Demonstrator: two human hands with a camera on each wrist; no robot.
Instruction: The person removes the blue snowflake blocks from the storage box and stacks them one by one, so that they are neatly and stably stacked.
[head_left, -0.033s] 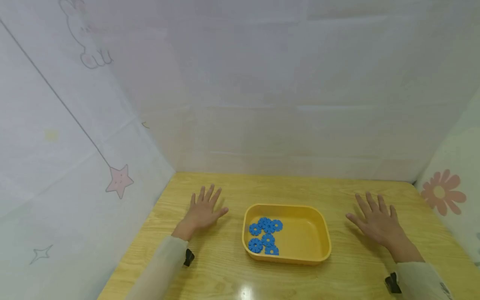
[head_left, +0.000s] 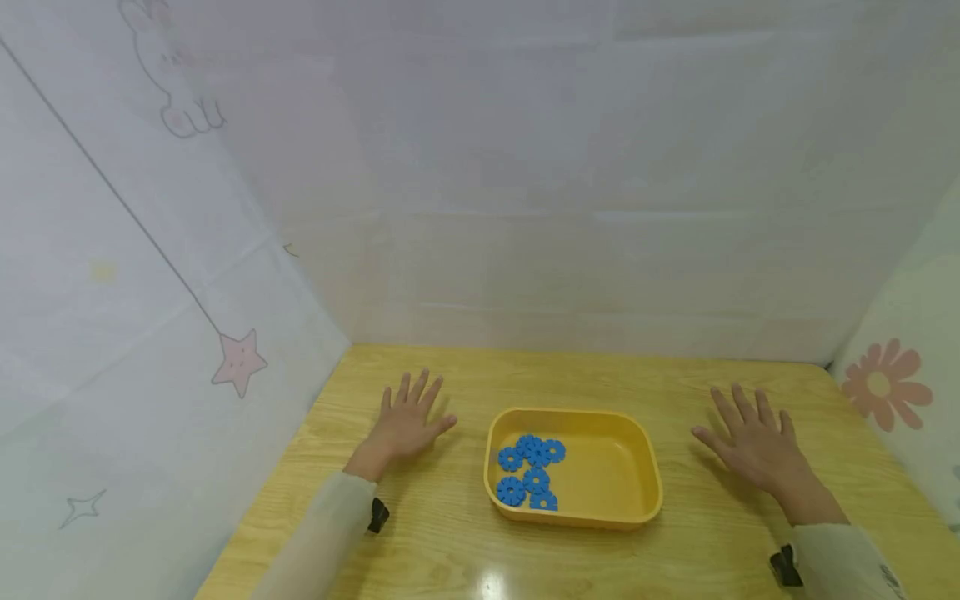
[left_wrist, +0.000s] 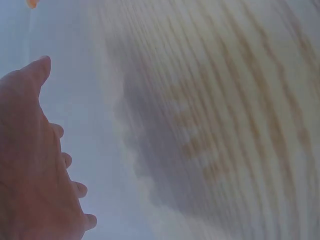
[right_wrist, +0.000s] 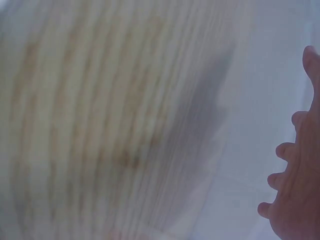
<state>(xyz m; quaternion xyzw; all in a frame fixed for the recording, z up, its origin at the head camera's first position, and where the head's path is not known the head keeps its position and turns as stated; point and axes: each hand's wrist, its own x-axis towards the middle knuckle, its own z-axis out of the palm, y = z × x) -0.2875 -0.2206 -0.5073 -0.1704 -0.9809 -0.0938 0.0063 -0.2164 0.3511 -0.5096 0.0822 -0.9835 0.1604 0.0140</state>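
A yellow plastic tray [head_left: 611, 479] with rounded corners sits on the wooden table between the two hands. Gathered in its left half are several blue notched discs [head_left: 536, 479], flower-like, some overlapping. To the tray's left is my left hand [head_left: 405, 427], palm down with fingers spread and holding nothing. My right hand [head_left: 761, 446] is on the tray's other side, its fingers likewise spread and nothing in them. Both wrist views show the left hand [left_wrist: 35, 155] and right hand [right_wrist: 300, 175] over the table surface, each casting a shadow on it.
The wood-grain table [head_left: 420, 550] reaches back to a pale cloth backdrop [head_left: 525, 208]. Cloth panels also flank it left and right, one printed with a pink star [head_left: 240, 362], the other with a pink flower [head_left: 887, 384]. Each wrist carries a small black device [head_left: 378, 515].
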